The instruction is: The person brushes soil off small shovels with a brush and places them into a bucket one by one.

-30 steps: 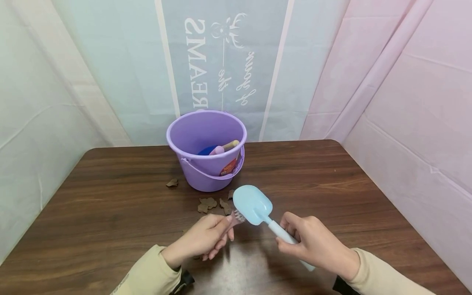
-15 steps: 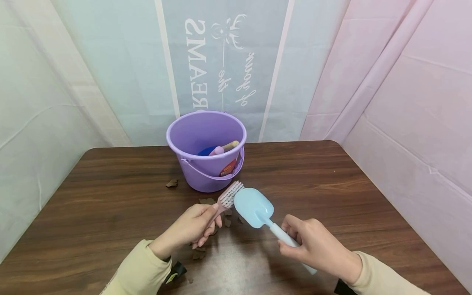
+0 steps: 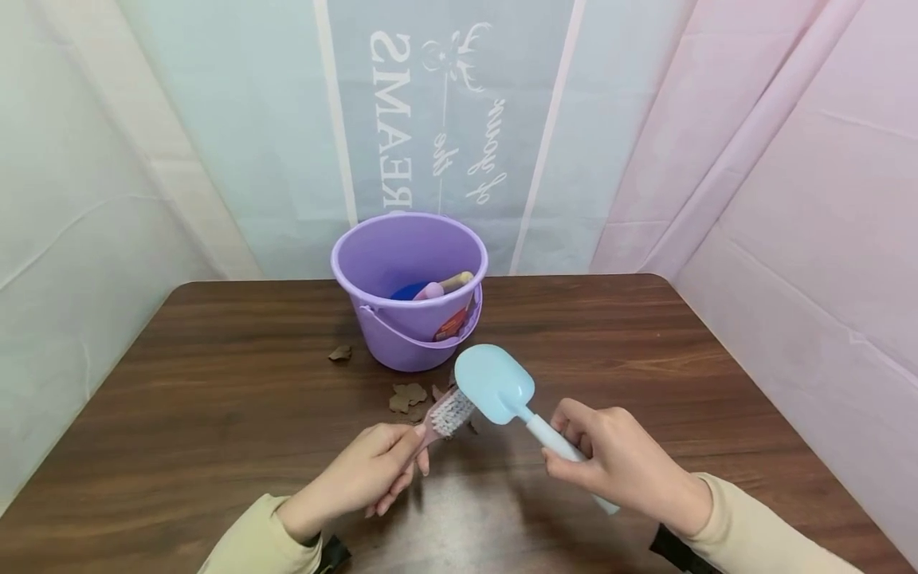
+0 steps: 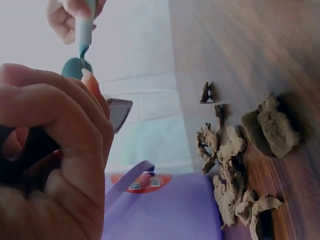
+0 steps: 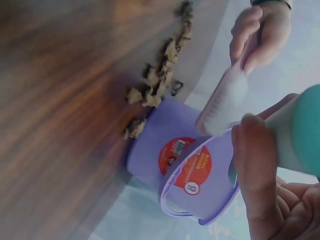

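Observation:
My left hand (image 3: 369, 470) grips the handle of a pink brush (image 3: 450, 413) with white bristles, its bristle side facing up and toward the right. My right hand (image 3: 620, 454) holds a light blue toy shovel (image 3: 495, 383) by its pale handle, the blade pointing to the upper left. The brush head's tip meets the left edge of the shovel blade in the head view. Dry brown leaf pieces (image 3: 407, 396) lie on the table below the brush, and the left wrist view shows several crumpled bits (image 4: 230, 175) beside the bucket.
A purple bucket (image 3: 409, 335) with its handle hanging down stands behind the hands. Inside it are a pink-ended handle (image 3: 430, 291), a yellowish stick (image 3: 457, 281) and something blue. A lone leaf piece (image 3: 340, 353) lies to its left. Cloth walls (image 3: 803, 239) surround the dark wooden table (image 3: 237, 383).
The brush swung up past the blade's left edge, then came slightly back down and turned its bristles to the right. The shovel has risen a little. The head view has shifted slightly.

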Demonstrator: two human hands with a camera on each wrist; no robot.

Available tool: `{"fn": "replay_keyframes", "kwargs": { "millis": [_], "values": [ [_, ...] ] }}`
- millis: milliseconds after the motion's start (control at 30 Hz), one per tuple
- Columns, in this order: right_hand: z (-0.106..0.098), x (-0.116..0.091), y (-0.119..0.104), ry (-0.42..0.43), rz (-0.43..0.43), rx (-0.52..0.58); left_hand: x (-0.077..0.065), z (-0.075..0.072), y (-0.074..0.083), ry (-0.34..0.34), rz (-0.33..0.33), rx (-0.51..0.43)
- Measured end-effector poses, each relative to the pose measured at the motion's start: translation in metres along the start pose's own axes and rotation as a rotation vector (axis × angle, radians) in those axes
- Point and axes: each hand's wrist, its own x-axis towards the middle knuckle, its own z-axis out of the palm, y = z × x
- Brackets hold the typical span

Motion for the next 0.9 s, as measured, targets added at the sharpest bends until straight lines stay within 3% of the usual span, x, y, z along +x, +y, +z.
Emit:
{"fn": "replay_keyframes", "kwargs": {
  "millis": [267,633,900],
  "values": [
    [-0.008,0.018,-0.001,-0.016,0.004,-0.022,-0.021,0.001,0.0,0.025,0.029,0.023],
    [-0.017,0.042,-0.002,-0.002,-0.005,-0.017,-0.037,0.0,0.003,0.066,0.087,0.079],
    [-0.028,0.067,-0.01,-0.058,0.008,0.017,-0.048,-0.001,0.003,0.105,0.081,0.136]
  ]
}}
